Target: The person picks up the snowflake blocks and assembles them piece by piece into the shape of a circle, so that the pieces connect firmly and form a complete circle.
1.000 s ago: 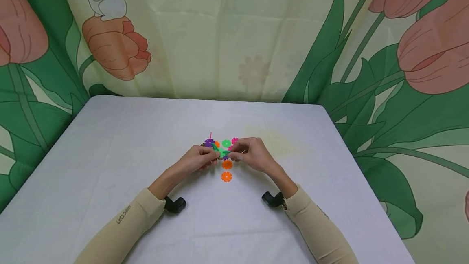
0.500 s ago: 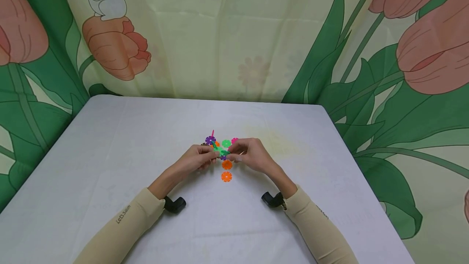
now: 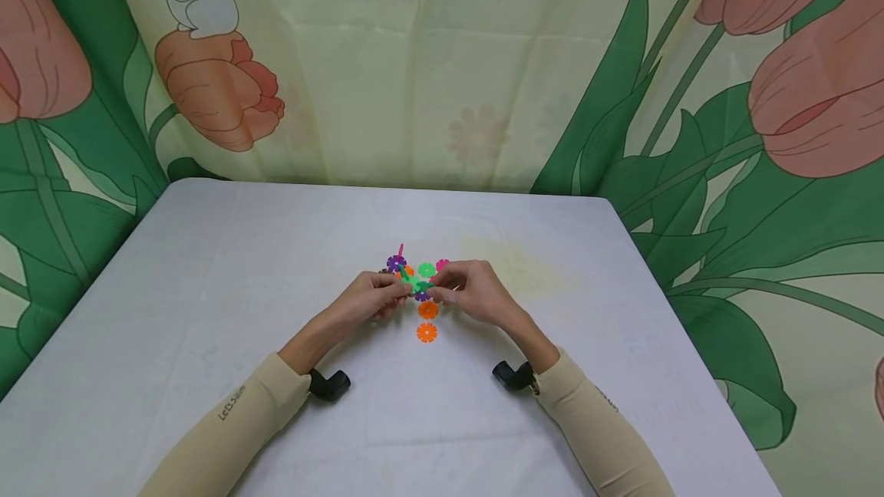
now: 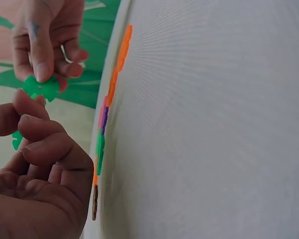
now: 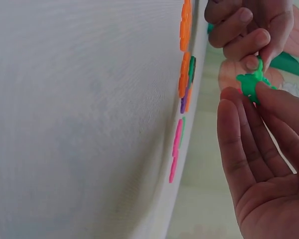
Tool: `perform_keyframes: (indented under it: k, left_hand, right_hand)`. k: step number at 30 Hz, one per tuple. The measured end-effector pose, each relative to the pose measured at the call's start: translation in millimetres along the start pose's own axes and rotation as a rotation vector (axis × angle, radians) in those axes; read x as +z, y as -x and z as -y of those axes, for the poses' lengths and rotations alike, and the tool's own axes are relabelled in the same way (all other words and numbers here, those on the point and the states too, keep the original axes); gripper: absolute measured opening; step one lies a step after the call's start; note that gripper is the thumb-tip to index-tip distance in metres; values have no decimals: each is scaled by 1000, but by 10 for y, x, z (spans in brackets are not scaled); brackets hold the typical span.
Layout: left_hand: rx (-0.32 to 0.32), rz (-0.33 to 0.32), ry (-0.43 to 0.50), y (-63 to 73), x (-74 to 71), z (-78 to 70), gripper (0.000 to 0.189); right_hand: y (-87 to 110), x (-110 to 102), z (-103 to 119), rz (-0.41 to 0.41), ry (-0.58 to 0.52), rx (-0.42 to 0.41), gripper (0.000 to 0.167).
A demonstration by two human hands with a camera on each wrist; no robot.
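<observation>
My left hand (image 3: 369, 296) and right hand (image 3: 476, 291) meet above the table's middle. Between thumb and fingers, the right hand pinches a dark green notched plastic disc (image 5: 249, 87). The left hand pinches a brighter green notched disc (image 5: 260, 64), which meets the dark green one at an angle; its slots are too small to make out. Just beyond the left fingertips, a purple disc (image 3: 396, 263) with a pink piece (image 3: 401, 250) on edge seems joined to the held cluster. The fingers partly hide the cluster.
Two orange discs (image 3: 427, 332) lie flat in front of the hands. A green disc (image 3: 426, 270) and a pink disc (image 3: 443, 264) lie behind, with orange, purple and brown ones partly covered. All rest on a white-covered table (image 3: 442, 420) against a printed curtain (image 3: 414, 67).
The purple disc with its pink piece has shifted slightly up and tilted as the hands adjusted the green discs. Both hands stay almost in place; the discs on the table have not moved.
</observation>
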State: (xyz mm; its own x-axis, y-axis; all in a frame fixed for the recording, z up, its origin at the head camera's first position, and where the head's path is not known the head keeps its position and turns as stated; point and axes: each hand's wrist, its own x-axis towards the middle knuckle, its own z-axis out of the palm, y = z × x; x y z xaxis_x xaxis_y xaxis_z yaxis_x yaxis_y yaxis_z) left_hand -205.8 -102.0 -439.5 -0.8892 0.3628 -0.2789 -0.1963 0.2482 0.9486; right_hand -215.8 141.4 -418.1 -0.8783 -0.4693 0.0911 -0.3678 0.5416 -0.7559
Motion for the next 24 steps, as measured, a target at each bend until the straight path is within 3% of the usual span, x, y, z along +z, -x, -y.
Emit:
perform_keyframes:
  k: [9, 24]
  left_hand:
    - [11, -38, 43, -18, -23, 2, 34]
    - [10, -6, 28, -21, -17, 22, 33]
  right_hand:
    - [-3, 17, -8, 3, -42, -12, 6]
    - [13, 26, 43, -9, 66, -40, 9]
